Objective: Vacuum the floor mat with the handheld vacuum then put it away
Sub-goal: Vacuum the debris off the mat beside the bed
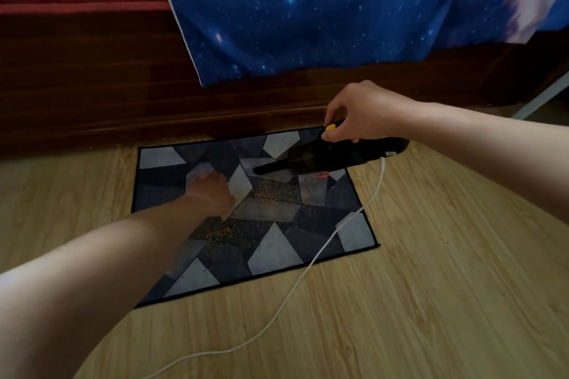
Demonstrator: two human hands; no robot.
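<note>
A grey and white geometric floor mat (271, 249) lies on the wooden floor, with yellowish crumbs (271, 192) scattered over its middle. My right hand (366, 114) grips the top handle of the black handheld vacuum (332, 157), near its yellow switch. The vacuum's narrow nozzle points left and sits just above the mat's far part. My left hand (212, 191) rests flat on the mat to the left of the crumbs, fingers blurred.
A white power cord (308, 268) runs from the vacuum's rear across the mat's right corner and over the wooden floor (431, 286) toward me. A dark wooden bed frame (92, 95) with a blue starry sheet (308, 9) stands right behind the mat.
</note>
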